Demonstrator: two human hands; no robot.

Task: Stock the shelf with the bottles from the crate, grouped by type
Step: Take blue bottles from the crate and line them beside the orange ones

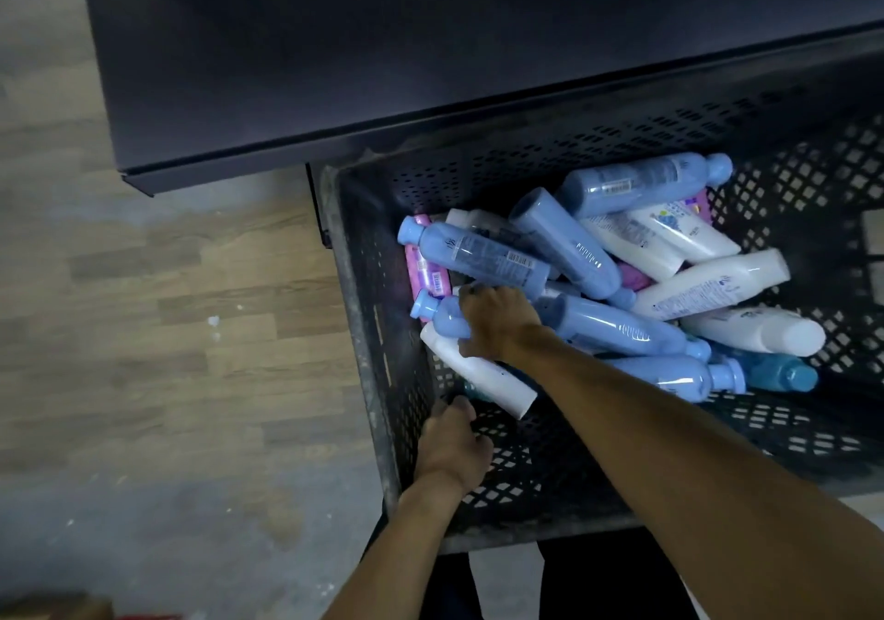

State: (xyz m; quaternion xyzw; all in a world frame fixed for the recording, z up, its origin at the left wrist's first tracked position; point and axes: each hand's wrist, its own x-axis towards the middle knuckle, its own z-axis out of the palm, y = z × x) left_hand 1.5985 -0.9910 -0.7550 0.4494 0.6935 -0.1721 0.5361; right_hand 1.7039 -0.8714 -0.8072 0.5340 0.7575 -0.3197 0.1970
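Picking is under way: the right hand (497,320) grips a blue bottle (442,315) in the crate (363,332). The left hand (452,445), curled loosely and holding nothing, hovers near. Next, lift it clear to the shelf (335,69).

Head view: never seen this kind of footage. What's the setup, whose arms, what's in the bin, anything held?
There is no robot here. One wide-angle camera sits on a person's head and looks down, so the two bare arms coming in from the bottom edge are the wearer's own. They reach into a black perforated crate on a wood-look floor, with a dark shelf just above it. Loose in the crate lie light blue, white, pink and teal bottles, all on their sides. The right hand closes around a light blue bottle near the crate's left wall. The left hand is lower down, beside a white bottle; I cannot tell if it grips anything.
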